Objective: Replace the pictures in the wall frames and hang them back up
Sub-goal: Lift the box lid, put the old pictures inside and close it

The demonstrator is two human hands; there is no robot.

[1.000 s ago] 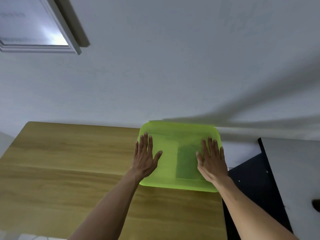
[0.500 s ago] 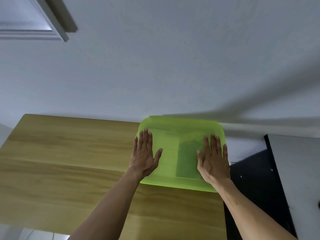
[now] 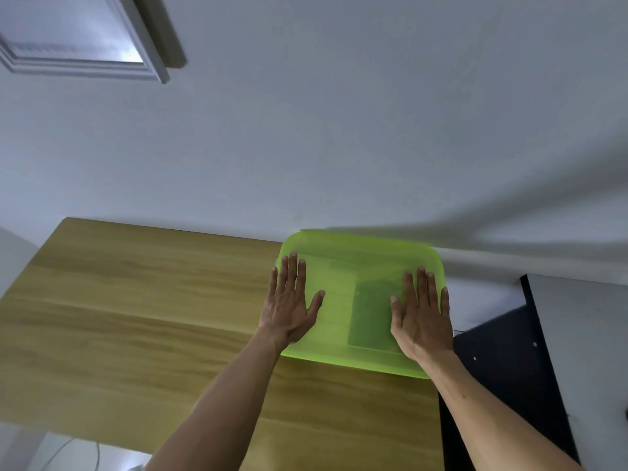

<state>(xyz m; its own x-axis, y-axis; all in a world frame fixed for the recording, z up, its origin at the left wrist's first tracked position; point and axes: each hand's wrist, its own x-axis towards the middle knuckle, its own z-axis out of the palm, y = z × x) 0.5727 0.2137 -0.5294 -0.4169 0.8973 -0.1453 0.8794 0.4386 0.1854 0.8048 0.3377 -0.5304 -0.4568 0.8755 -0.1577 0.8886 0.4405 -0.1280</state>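
Green translucent plastic fills the middle of the head view: a lidded box [image 3: 360, 266] sits at the far right corner of the wooden desk [image 3: 136, 317], against the white wall [image 3: 339, 130]. Your left hand [image 3: 289, 307] lies flat on its lid near the left edge, fingers straight and close together, thumb spread. Your right hand [image 3: 421, 314] lies flat near the right edge in the same way. Neither grip closes round anything. A darker rectangle shows through the lid under your right hand; what it is cannot be told. One wall frame [image 3: 81, 39] hangs high at the upper left, well apart from your hands.

You seem to be at a preparatory step, handling the box rather than any frame. Next you will likely need to curl your fingers under the lid's rim to lift it, or reach up for the frame.
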